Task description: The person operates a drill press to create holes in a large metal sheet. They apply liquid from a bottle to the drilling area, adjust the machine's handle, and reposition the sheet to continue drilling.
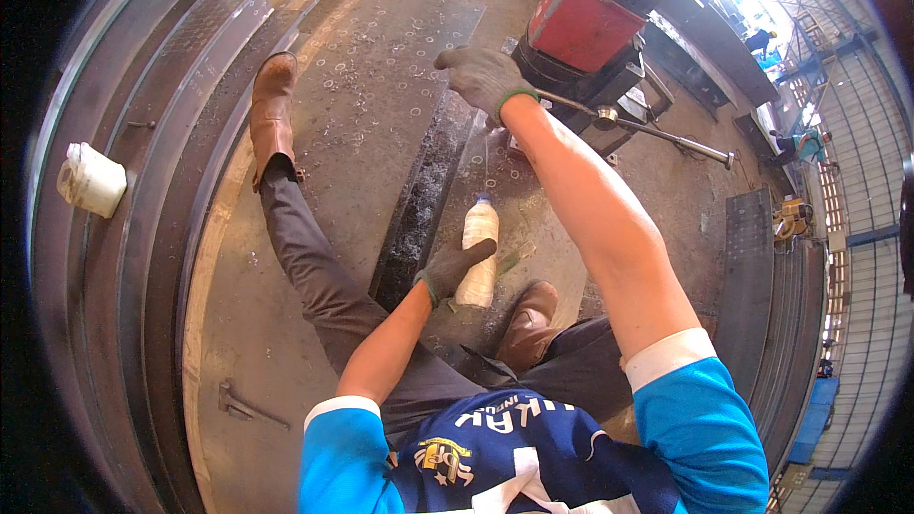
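Note:
My left hand (447,271), in a dark work glove, is wrapped around a plastic bottle (479,252) with whitish contents and a blue cap. The bottle is nearly upright in the picture, cap end away from me. My right hand (484,79), in a grey glove with a green cuff, is closed over the near end of a metal lever (666,138) on the drilling machine (590,14). This machine has a red housing and a black top. Below my right hand lies a steel plate (381,67) strewn with metal chips and rings; the drill's tip is mostly hidden.
Long steel beams (181,67) run along the left, bearing a whitish plastic jug (92,179) and a bolt (141,124). A metal hand tool (249,405) lies at the lower left. My boots (274,105) flank the work. More steel sections (747,266) lie right; people are in the distance.

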Demonstrator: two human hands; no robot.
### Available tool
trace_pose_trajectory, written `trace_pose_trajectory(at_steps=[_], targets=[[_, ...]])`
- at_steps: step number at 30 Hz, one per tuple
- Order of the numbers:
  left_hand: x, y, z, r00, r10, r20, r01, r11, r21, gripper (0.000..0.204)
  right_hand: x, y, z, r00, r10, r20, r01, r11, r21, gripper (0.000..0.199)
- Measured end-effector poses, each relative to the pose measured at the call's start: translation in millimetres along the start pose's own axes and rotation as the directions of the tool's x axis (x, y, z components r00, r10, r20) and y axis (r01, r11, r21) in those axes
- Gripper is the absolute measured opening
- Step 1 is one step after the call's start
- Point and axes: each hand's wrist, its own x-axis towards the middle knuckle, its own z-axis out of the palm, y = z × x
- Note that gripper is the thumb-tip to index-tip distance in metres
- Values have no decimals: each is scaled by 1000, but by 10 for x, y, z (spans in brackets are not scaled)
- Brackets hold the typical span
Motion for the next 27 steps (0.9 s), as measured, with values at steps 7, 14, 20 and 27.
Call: trace_pose_trajectory(at_steps=[7, 14, 20, 27], targets=[[-47, 6, 15, 1000, -3, 26, 5, 996, -93, 62, 28, -34, -9, 996, 62, 58, -63, 998, 17, 39], [-38, 18, -2, 999, -13, 35, 14, 1000, -11, 57, 9, -37, -17, 996, 64, 65, -65, 998, 21, 37], [-1, 11, -19, 1000, 4, 11, -4, 1000, 24, 62, 65, 46, 133, 997, 44, 58, -44, 999, 0, 38], [-62, 67, -16, 995, -84, 56, 84, 996, -3, 90, 192, 174, 358, 992, -113, -54, 105, 986, -128, 35]])
